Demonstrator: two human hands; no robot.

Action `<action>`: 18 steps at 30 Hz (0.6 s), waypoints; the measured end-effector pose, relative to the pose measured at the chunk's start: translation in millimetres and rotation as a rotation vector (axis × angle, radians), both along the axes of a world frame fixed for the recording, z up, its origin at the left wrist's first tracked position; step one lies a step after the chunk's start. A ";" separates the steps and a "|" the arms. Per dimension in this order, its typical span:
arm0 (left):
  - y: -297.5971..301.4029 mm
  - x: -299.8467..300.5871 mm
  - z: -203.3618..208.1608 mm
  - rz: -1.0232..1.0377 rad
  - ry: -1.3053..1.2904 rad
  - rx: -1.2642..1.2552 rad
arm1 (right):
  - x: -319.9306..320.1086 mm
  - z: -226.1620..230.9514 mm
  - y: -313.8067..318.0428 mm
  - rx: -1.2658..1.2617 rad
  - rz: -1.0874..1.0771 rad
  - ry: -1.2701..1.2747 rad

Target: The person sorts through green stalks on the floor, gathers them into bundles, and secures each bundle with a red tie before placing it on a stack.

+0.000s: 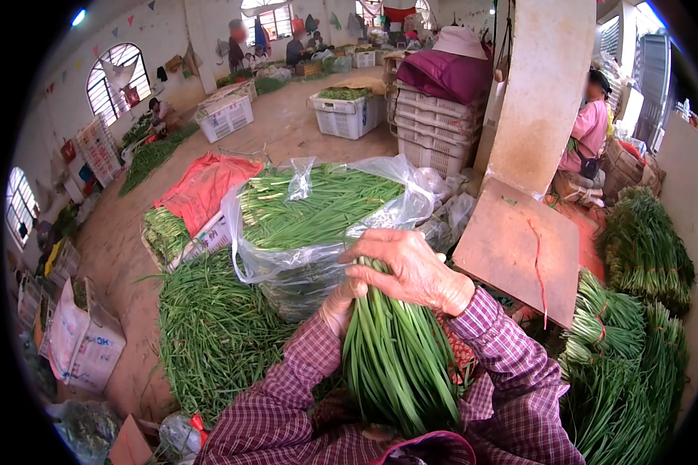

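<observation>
Upright over my lap stands a thick bunch of garlic chives (395, 349), its long green leaves hanging down. My left hand (341, 304) is closed against the bunch's left side near the top, with most of its fingers hidden. Over the upper end curls my right hand (411, 267), fingers bent around the bunch. Just beyond my hands, a clear plastic bag (275, 267) holds many more chives (318, 203). A large heap of loose chives (213, 333) lies to the left of the bunch.
A brown board (512, 244) with a red tie (537, 271) lies at my right. Tied chive bundles (647, 248) are stacked beyond it by the wall. A pillar (539, 101) and stacked crates (434, 128) stand ahead. A person in pink (589, 128) sits far right.
</observation>
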State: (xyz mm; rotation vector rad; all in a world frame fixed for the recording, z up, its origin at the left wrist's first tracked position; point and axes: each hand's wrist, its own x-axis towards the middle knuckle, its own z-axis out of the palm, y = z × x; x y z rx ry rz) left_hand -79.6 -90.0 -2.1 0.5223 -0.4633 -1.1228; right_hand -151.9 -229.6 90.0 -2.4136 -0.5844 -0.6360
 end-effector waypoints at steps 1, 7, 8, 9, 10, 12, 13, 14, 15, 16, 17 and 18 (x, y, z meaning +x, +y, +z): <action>-0.9 0.0 -4.0 -0.038 -0.010 0.028 | -1.4 -3.1 0.2 -0.001 0.024 -0.039; -17.0 18.5 -23.1 -0.068 -0.312 -0.063 | 9.4 -11.5 -12.3 -0.388 -0.043 -0.140; -9.3 18.0 -4.8 -0.048 -0.382 -0.041 | 9.2 0.9 -4.7 -0.498 -0.095 -0.129; -28.0 17.1 -6.0 -0.091 -0.408 -0.071 | 6.5 5.0 -12.5 -0.609 -0.156 0.000; -24.3 14.6 11.5 -0.120 -0.392 -0.050 | 10.9 13.6 -9.9 -0.677 -0.159 0.081; -20.0 14.6 28.0 -0.216 -0.331 -0.066 | 25.3 14.8 -18.1 -0.598 -0.072 0.036; -26.7 -3.6 39.4 -0.069 -0.174 -0.039 | 20.3 19.6 -24.0 -0.205 -0.038 0.093; -26.1 -0.9 40.8 -0.021 -0.138 0.004 | 21.9 15.6 -31.5 0.042 -0.006 0.025; -29.7 12.0 45.3 -0.029 -0.205 -0.050 | 19.2 18.9 -36.9 0.269 0.046 -0.075; -29.9 21.1 55.1 -0.026 -0.281 -0.103 | 21.2 19.3 -38.8 0.348 0.112 -0.301; -24.9 23.4 63.1 0.097 -0.296 -0.090 | 16.3 14.1 -39.1 0.385 0.073 -0.332; -19.1 22.5 80.2 0.224 -0.317 -0.079 | 7.2 11.1 -34.2 0.371 0.081 -0.295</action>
